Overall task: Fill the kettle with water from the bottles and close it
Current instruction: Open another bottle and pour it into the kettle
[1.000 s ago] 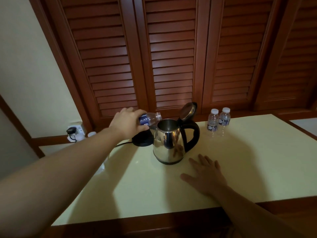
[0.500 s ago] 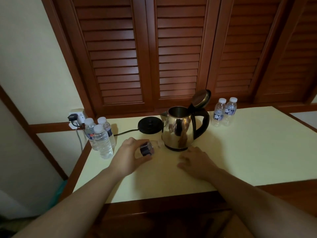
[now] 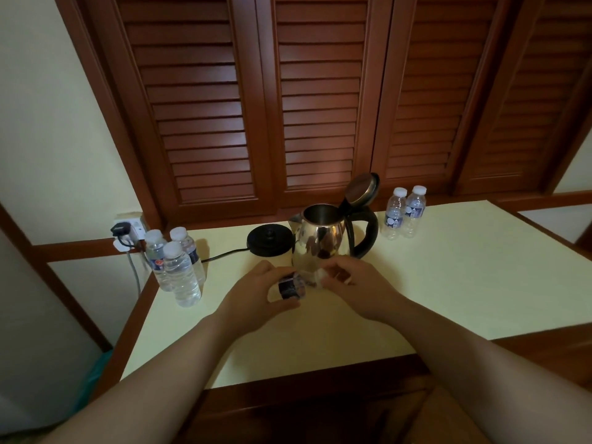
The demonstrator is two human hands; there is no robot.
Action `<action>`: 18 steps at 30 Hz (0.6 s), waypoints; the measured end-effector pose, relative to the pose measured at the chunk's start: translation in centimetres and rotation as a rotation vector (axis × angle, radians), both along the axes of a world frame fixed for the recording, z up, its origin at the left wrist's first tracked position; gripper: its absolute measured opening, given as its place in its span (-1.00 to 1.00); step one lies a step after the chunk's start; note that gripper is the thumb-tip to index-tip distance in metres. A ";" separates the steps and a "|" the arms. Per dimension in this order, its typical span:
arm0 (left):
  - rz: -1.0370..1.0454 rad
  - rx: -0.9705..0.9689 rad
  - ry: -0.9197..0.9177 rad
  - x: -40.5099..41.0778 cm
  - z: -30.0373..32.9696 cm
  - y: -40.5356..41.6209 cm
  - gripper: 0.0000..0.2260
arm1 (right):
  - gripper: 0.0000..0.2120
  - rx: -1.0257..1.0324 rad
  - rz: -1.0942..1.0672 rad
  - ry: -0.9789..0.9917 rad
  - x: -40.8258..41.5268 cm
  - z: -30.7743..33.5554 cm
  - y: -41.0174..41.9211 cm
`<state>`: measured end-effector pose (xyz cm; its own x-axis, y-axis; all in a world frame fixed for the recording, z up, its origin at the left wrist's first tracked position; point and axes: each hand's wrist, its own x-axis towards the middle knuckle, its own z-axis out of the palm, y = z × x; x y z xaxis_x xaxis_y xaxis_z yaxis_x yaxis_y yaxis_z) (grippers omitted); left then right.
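Holding a small clear plastic bottle [image 3: 292, 285] on its side, I am wrapping my left hand [image 3: 256, 296] around its body, fingers curled over the dark label band. My right hand [image 3: 358, 288] is closing on the bottle's neck end, fingertips pinched around what looks like the cap, though that end is too blurred for me to be sure. Both hands are hovering low over the smooth, pale yellow desk [image 3: 448, 283], just in front of the kettle [image 3: 323, 241].

The kettle is standing upright on the desk beside its round black base [image 3: 270, 240], not on it. Its rounded steel body is shining and mirroring my hands, its round lid [image 3: 362, 189] is tilting back wide open, and its curved black handle is facing right. A black cord [image 3: 221, 255] is running from the base toward the wall socket [image 3: 128, 230] at the left.

Three ribbed, clear bottles with white caps [image 3: 177, 267] are standing close together at the desk's left edge. Two more small bottles [image 3: 404, 213] are standing side by side just right of the kettle. Dark wooden slatted shutters [image 3: 320, 107] are filling the wall behind.
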<state>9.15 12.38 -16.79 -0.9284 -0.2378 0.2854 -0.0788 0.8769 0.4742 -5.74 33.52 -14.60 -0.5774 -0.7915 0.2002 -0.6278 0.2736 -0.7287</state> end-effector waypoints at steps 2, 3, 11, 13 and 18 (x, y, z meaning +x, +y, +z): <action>-0.007 0.002 -0.005 -0.7 0.0 0.4 -0.50 | -0.73 -0.017 -0.002 -0.005 -0.7 -0.1 0.8; -0.008 0.013 -0.009 -1.1 -0.1 0.7 -0.49 | -0.73 -0.019 0.001 -0.009 -1.1 -0.1 1.1; -0.032 0.107 0.036 -4.2 0.2 5.4 -0.52 | -0.73 -0.015 0.096 -0.139 -5.8 1.1 5.2; -0.041 0.154 0.034 -5.3 0.4 7.0 -0.53 | -0.75 -0.014 0.116 -0.127 -7.4 1.4 6.4; -0.035 0.155 0.068 -8.8 0.1 11.0 -0.53 | -0.79 0.089 0.081 -0.055 -10.9 1.4 8.8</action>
<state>0.39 23.37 -16.69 -0.9167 -0.2516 0.3105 -0.0122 0.7942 0.6075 -16.63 42.34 -13.21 -0.5192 -0.8491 0.0972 -0.6105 0.2889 -0.7374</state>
